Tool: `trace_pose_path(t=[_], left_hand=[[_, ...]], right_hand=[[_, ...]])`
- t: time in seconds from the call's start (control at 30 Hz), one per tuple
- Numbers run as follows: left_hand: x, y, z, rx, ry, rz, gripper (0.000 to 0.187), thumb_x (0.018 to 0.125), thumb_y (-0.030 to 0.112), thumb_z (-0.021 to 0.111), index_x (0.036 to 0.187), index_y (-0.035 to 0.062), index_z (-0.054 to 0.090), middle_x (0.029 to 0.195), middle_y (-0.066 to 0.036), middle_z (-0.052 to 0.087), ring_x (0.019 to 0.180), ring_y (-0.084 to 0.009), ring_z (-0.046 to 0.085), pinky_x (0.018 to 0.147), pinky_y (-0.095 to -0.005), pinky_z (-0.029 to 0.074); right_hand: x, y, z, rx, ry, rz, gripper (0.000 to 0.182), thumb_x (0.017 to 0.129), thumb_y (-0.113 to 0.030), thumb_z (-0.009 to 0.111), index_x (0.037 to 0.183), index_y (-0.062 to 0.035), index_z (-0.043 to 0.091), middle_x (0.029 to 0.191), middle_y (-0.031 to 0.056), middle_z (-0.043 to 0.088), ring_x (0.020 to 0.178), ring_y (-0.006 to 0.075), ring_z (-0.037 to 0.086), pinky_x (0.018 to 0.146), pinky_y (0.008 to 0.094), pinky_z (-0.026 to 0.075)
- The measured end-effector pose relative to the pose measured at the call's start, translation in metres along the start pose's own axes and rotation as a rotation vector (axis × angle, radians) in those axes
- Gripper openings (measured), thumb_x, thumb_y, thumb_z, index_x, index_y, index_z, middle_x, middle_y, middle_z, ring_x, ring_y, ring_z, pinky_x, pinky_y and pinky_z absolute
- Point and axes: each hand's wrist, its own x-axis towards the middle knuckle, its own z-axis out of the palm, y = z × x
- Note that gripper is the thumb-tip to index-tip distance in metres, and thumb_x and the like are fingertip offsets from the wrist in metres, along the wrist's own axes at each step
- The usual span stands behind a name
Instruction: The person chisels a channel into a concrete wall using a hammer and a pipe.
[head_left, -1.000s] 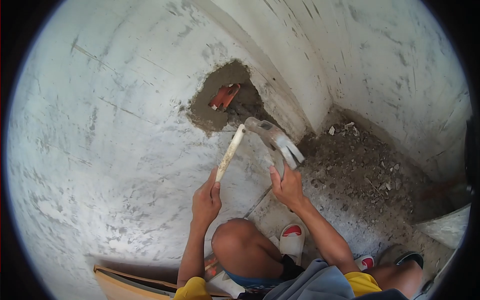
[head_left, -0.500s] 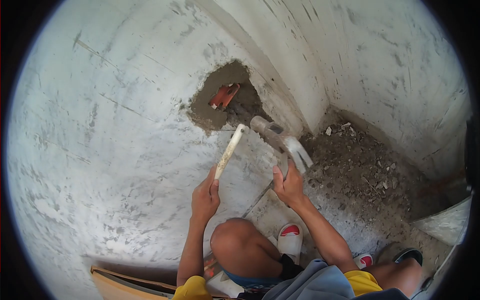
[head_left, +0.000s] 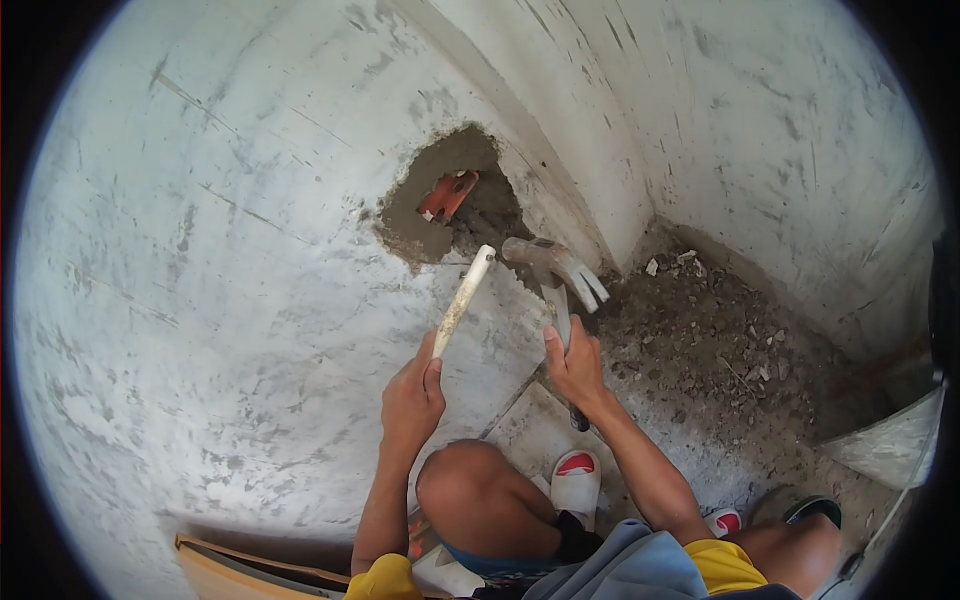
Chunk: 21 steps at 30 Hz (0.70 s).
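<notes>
My left hand (head_left: 412, 398) is closed around the lower end of a worn off-white stick (head_left: 464, 300), which has a small dark spot near its top. What lies beyond my fist is hidden. My right hand (head_left: 577, 362) grips a claw hammer (head_left: 548, 262) by its handle, with the dark handle end showing below the palm. The hammer's striking face points left, a short gap from the stick's tip, and its claw points down to the right. Just above both tools is a rough hole (head_left: 415, 235) in the plastered wall, with an orange-red box-like piece (head_left: 450, 195) inside.
Rubble and dirt (head_left: 715, 340) cover the floor in the corner at right. A pale sheet-like piece (head_left: 890, 440) leans at the right edge, near a cable (head_left: 888, 525). A wooden-edged object (head_left: 250, 575) lies at lower left. My white-and-red shoe (head_left: 577, 485) rests below.
The hammer has shifted slightly left and turned in my right hand, so its claw sits higher and its handle end shows. The stick in my left hand has barely moved.
</notes>
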Motion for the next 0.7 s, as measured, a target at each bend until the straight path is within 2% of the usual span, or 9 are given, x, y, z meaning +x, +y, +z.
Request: trace_pose_path(t=[0.07,0.1,0.27,0.37,0.4,0.47,0.5,0.63,0.7], left_hand=[[-0.001,0.004,-0.002,0.007,-0.021,-0.020,0.041,0.099,0.017,0.053,0.141,0.0167,0.054,0.085,-0.017,0.066,0.072,-0.0379,0.063,0.064,-0.0460,0.048],[-0.001,0.005,-0.002,-0.002,-0.011,-0.017,0.041,0.100,0.017,0.053,0.141,0.0160,0.054,0.082,-0.018,0.066,0.071,-0.0383,0.063,0.063,-0.0463,0.048],[0.001,0.014,-0.006,-0.016,-0.026,-0.048,0.041,0.100,0.017,0.052,0.141,0.0141,0.053,0.075,-0.021,0.063,0.069,-0.0402,0.062,0.062,-0.0476,0.046],[0.002,0.015,-0.008,-0.018,-0.041,-0.053,0.040,0.100,0.017,0.051,0.140,0.0142,0.054,0.073,-0.022,0.063,0.067,-0.0415,0.062,0.061,-0.0485,0.046],[0.001,0.013,-0.008,-0.016,-0.007,-0.013,0.040,0.101,0.018,0.049,0.141,0.0121,0.053,0.071,-0.021,0.058,0.063,-0.0383,0.058,0.061,-0.0445,0.046],[0.002,0.019,-0.002,-0.043,0.010,0.044,0.041,0.103,0.018,0.048,0.142,0.0101,0.051,0.068,-0.020,0.053,0.060,-0.0350,0.055,0.061,-0.0406,0.046],[0.002,0.021,-0.005,-0.020,-0.020,-0.006,0.041,0.101,0.017,0.049,0.142,0.0130,0.052,0.072,-0.022,0.058,0.064,-0.0391,0.058,0.062,-0.0448,0.046],[0.003,0.025,-0.012,0.047,-0.055,-0.080,0.043,0.099,0.016,0.051,0.142,0.0164,0.052,0.077,-0.024,0.063,0.070,-0.0435,0.062,0.063,-0.0496,0.046],[0.004,0.020,-0.011,0.050,-0.025,-0.050,0.043,0.099,0.016,0.051,0.143,0.0165,0.051,0.078,-0.023,0.064,0.071,-0.0434,0.062,0.064,-0.0497,0.047]], right_hand=[[-0.002,0.001,-0.001,0.045,0.075,-0.068,0.044,0.101,-0.036,0.051,0.103,0.0080,0.052,0.064,0.0214,0.057,0.061,0.0412,0.063,0.056,0.0438,0.047],[-0.003,-0.003,-0.004,0.043,0.076,-0.064,0.044,0.101,-0.036,0.051,0.103,0.0080,0.052,0.064,0.0214,0.057,0.061,0.0412,0.063,0.056,0.0438,0.047],[-0.005,-0.013,-0.004,0.334,0.172,-0.203,0.044,0.102,-0.038,0.048,0.102,0.0060,0.053,0.062,0.0130,0.057,0.054,0.0219,0.061,0.050,0.0386,0.045],[-0.012,0.000,0.014,0.368,0.199,-0.224,0.044,0.102,-0.036,0.049,0.102,0.0079,0.052,0.061,0.0177,0.056,0.055,0.0300,0.062,0.051,0.0418,0.046],[-0.008,-0.002,0.015,0.355,0.215,-0.218,0.044,0.102,-0.036,0.049,0.102,0.0079,0.052,0.061,0.0177,0.056,0.055,0.0300,0.062,0.051,0.0418,0.046],[0.006,-0.002,0.007,-0.016,-0.022,-0.030,0.043,0.101,-0.034,0.051,0.101,0.0091,0.051,0.062,0.0227,0.055,0.057,0.0389,0.061,0.054,0.0442,0.047],[0.006,-0.001,0.004,-0.040,0.079,-0.048,0.038,0.100,-0.029,0.052,0.105,0.0086,0.054,0.067,0.0261,0.061,0.064,0.0494,0.061,0.059,0.0467,0.047],[0.006,-0.007,-0.017,0.128,0.025,0.030,0.038,0.100,-0.029,0.053,0.107,0.0080,0.054,0.068,0.0257,0.061,0.064,0.0495,0.061,0.060,0.0471,0.047],[0.003,-0.009,-0.016,0.333,0.182,-0.061,0.041,0.100,-0.032,0.053,0.093,0.0078,0.052,0.062,0.0247,0.054,0.059,0.0429,0.061,0.054,0.0437,0.047]])
